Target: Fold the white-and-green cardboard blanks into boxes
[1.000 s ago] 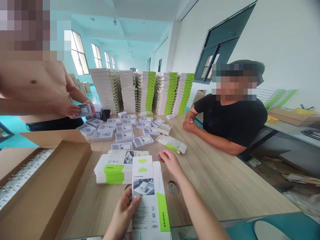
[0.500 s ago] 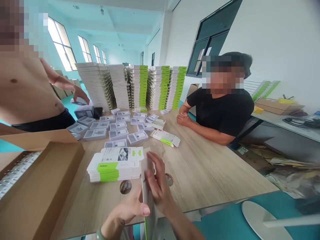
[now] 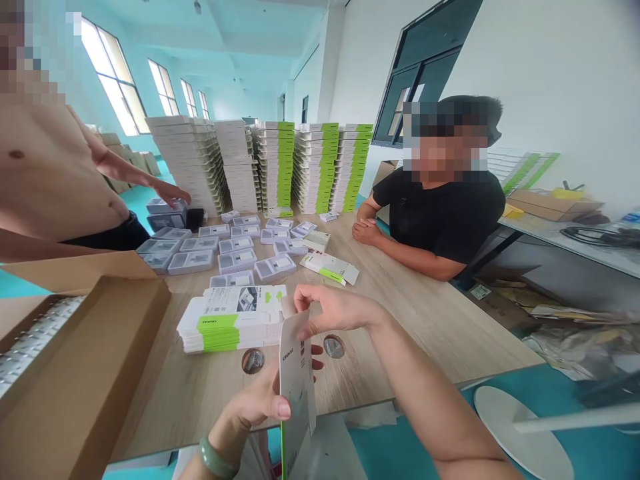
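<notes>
A white and green cardboard box (image 3: 296, 373) stands on edge between my hands, near the front of the table. My left hand (image 3: 267, 400) grips it low, with the thumb on the near face and fingertips showing past its far side. At the top end my right hand (image 3: 327, 310) pinches the box's upper flap between thumb and fingers. Just left of it lies a stack of flattened white and green boxes (image 3: 220, 330). Behind that stack, clear plastic trays (image 3: 275, 267) with small parts are spread over the table.
Tall stacks of boxes (image 3: 275, 167) line the table's back. An open brown carton (image 3: 100, 333) stands at left. A co-worker in a black shirt (image 3: 440, 213) sits at right; another person's hand (image 3: 173, 191) is over trays at back left. Two round holes (image 3: 334, 346) pierce the tabletop (image 3: 425, 340).
My right hand has moved from the box's side to its top flap, the forearm now reaching in from the right. At back left, the other person's hand has shifted slightly right.
</notes>
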{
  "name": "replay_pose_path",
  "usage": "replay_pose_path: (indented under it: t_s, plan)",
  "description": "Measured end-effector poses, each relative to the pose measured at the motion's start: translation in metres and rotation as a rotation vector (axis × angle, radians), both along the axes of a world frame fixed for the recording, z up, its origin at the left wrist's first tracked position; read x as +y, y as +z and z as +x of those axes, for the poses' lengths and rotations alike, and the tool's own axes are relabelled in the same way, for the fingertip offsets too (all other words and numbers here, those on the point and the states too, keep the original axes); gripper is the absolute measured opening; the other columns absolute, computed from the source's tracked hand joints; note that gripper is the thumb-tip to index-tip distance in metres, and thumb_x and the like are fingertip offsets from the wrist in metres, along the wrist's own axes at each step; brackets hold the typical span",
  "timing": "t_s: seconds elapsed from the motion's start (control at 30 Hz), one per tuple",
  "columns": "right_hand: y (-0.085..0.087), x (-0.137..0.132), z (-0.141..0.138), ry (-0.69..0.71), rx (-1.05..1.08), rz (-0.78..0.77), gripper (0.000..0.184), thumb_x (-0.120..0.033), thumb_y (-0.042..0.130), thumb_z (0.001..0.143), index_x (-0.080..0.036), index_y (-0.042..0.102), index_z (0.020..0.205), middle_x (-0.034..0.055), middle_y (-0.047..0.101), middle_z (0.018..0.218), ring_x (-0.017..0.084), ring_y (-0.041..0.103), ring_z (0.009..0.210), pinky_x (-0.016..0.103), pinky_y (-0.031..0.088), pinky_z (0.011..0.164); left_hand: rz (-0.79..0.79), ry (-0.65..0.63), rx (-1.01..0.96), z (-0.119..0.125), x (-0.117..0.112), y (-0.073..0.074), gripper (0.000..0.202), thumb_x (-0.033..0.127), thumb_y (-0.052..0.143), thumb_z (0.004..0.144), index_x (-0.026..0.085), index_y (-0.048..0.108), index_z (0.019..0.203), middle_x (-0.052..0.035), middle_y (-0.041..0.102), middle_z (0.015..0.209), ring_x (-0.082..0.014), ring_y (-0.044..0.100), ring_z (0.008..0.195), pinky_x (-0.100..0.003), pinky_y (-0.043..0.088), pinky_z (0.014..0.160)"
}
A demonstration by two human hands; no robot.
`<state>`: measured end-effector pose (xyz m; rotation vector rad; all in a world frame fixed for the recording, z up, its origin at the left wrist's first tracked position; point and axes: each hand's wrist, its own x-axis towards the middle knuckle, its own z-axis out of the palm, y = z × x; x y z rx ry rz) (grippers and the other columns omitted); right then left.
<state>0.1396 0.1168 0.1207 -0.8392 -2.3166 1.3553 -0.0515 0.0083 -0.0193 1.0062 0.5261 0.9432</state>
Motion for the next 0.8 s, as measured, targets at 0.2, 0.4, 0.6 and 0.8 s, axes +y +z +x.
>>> replay_pose_path:
  t_s: [0.2,0.4,0.6,0.8]
  plan:
    - [-0.003,0.013,0.004,0.175,-0.146,-0.181,0.037,-0.049,0.097,0.06,-0.018,0.08,0.073,-0.0008,0.074,0.065,0.016,0.065,0.06,0.026,0.049,0.06,-0.108,0.037,-0.023,0.002,-0.002,-0.003,0.096,0.058,0.101,0.047,0.022,0.072,0.131,-0.0168,0.073,0.135,-0.0444,0.063,0.131,-0.055,0.048,0.11]
    - [-0.03,0.005,0.01,-0.099,0.089,-0.11,0.053,-0.06,0.089,0.071,-0.023,0.077,0.106,0.003,0.075,0.097,0.023,0.069,0.095,0.035,0.055,0.087,-0.236,0.151,0.006,-0.005,-0.002,0.002,0.063,0.037,0.094,0.073,0.015,0.07,0.128,-0.0158,0.083,0.114,-0.0358,0.08,0.101,-0.045,0.062,0.088]
    - [-0.092,-0.065,0.002,-0.468,0.528,-0.48,0.074,-0.07,0.077,0.084,-0.029,0.059,0.144,0.0123,0.067,0.138,0.03,0.064,0.126,0.047,0.051,0.107,-0.137,0.459,0.263,-0.007,-0.001,0.012,0.061,0.061,0.083,0.081,0.011,0.078,0.114,-0.018,0.085,0.109,-0.0336,0.08,0.09,-0.044,0.064,0.084]
    - [-0.132,-0.1,-0.022,-0.576,0.548,-0.487,0.059,-0.074,0.066,0.09,-0.025,0.076,0.122,0.0107,0.079,0.122,0.034,0.069,0.121,0.047,0.05,0.109,0.017,0.74,0.491,0.014,-0.003,0.007,0.061,0.07,0.073,0.084,0.011,0.079,0.099,-0.0193,0.083,0.112,-0.0385,0.073,0.109,-0.045,0.056,0.097]
